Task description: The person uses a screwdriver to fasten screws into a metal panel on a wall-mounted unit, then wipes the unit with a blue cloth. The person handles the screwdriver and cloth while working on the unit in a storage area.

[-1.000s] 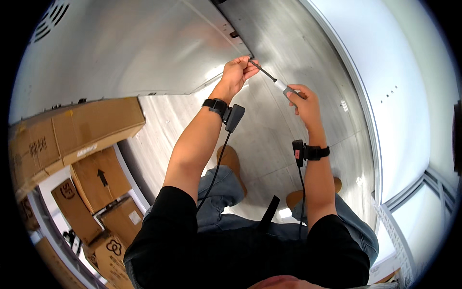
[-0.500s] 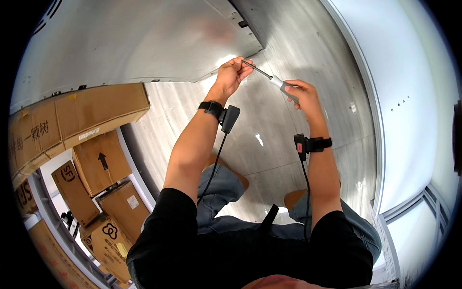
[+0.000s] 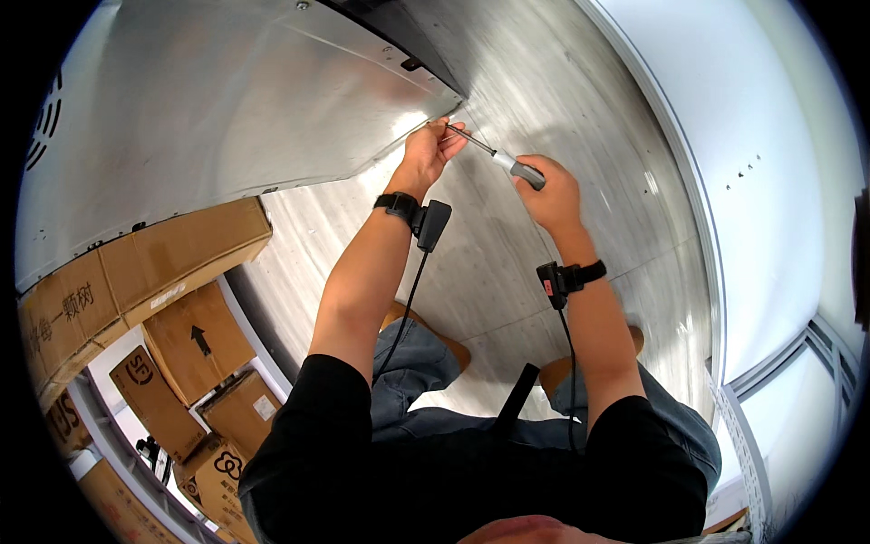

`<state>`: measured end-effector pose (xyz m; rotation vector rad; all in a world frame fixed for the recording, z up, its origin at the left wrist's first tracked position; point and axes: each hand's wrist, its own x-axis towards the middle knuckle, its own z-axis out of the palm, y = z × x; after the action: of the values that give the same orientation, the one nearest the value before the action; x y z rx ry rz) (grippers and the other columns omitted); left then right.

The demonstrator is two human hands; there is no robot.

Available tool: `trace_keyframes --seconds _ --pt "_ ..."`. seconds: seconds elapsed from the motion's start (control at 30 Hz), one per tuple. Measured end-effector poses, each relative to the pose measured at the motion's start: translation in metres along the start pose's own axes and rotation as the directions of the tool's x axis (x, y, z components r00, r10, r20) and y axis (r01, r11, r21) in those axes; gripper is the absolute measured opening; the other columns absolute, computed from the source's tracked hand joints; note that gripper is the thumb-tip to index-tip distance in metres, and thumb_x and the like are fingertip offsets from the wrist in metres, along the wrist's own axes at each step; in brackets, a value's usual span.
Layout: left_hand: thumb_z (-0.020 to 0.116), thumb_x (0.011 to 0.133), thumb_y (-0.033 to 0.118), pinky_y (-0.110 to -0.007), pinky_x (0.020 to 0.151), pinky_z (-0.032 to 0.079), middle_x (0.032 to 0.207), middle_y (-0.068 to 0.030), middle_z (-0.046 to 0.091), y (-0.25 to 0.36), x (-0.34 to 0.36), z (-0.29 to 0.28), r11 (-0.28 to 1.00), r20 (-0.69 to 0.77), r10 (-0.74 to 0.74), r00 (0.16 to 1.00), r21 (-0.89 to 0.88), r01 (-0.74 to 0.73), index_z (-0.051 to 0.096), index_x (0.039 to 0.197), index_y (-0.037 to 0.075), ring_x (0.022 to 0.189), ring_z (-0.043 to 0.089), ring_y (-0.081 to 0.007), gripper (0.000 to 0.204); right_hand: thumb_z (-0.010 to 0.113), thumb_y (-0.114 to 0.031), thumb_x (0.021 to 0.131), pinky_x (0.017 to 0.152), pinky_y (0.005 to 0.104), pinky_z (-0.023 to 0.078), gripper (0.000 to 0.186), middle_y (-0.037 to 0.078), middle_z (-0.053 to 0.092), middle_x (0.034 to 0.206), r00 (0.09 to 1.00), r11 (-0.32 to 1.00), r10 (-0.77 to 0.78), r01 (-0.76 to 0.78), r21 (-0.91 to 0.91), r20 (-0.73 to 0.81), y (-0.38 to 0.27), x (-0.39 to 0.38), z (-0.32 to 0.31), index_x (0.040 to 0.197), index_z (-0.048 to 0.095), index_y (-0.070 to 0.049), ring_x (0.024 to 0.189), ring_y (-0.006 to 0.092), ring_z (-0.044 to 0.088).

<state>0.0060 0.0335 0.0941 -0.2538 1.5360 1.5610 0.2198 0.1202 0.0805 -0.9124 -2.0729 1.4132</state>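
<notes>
A screwdriver (image 3: 518, 169) with a grey-and-white handle and a thin dark shaft is gripped in my right hand (image 3: 553, 195), its fingers wrapped round the handle. The shaft slants up and left to the fingertips of my left hand (image 3: 430, 154). There, thumb and forefinger are pinched at the screwdriver's tip, while the other fingers stretch out beside the shaft. Whatever small thing lies in that pinch is too small to make out. Just beyond my left fingers runs the lower edge of a large metal cabinet panel (image 3: 245, 100), close to its corner.
A long cardboard box (image 3: 181, 238) lies along the panel at the left, above a rack of stacked cartons (image 3: 201, 343). Wood-look floor (image 3: 489, 272) spreads beneath my hands. A white wall panel (image 3: 752, 227) stands at the right. Cables hang from the black wrist-worn devices (image 3: 433, 225).
The panel and cartons have shifted in view. My right hand has moved slightly left with the screwdriver and turned, its fingers closing further round the handle. My left hand keeps its pinch at the tip.
</notes>
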Motion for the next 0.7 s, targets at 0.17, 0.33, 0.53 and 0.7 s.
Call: trace_keyframes --seconds 0.17,0.33,0.53,0.7 --pt "0.034 0.1 0.012 -0.033 0.082 0.057 0.106 -0.0165 0.059 -0.008 0.007 0.003 0.994 0.0 -0.018 1.0 -0.109 0.018 0.044 0.117 0.0 0.094 0.063 -0.0267 0.023 0.069 -0.012 0.074 0.062 0.0324 0.048 0.024 0.01 0.066 0.081 0.999 0.995 0.049 -0.048 0.084 -0.007 0.01 -0.003 0.009 0.098 0.066 -0.009 0.068 0.0217 0.062" --pt "0.036 0.101 0.014 -0.035 0.085 0.055 0.107 -0.0138 0.06 -0.006 0.016 0.0 0.996 0.093 -0.06 0.994 -0.064 0.066 0.044 0.118 0.002 0.094 0.062 -0.0241 0.023 0.07 -0.013 0.075 0.058 0.0284 0.043 0.027 0.005 0.063 0.076 0.931 0.893 0.327 -0.361 0.27 0.162 0.019 -0.002 0.012 0.101 0.064 -0.007 0.063 0.0138 0.056" --pt "0.041 0.1 0.019 -0.033 0.08 0.054 0.104 -0.0095 0.062 -0.006 0.03 0.011 1.0 0.016 -0.03 0.999 -0.003 0.03 0.053 0.11 0.004 0.086 0.061 -0.0191 0.021 0.067 -0.013 0.08 0.056 0.0287 0.045 0.035 0.006 0.062 0.084 0.893 0.81 0.391 -0.449 0.377 0.223 0.035 -0.012 0.042 0.112 0.056 -0.006 0.062 0.0138 0.058" --pt "0.045 0.099 0.019 -0.029 0.07 0.052 0.097 -0.0054 0.066 -0.013 0.042 0.022 0.996 -0.07 0.028 0.997 0.087 -0.022 0.057 0.106 0.006 0.079 0.06 -0.0156 0.019 0.064 -0.016 0.085 0.054 0.0295 0.048 0.035 0.007 0.061 0.086 0.828 0.73 0.483 -0.561 0.391 0.287 0.017 -0.017 0.053 0.116 0.054 -0.004 0.063 0.0147 0.061"
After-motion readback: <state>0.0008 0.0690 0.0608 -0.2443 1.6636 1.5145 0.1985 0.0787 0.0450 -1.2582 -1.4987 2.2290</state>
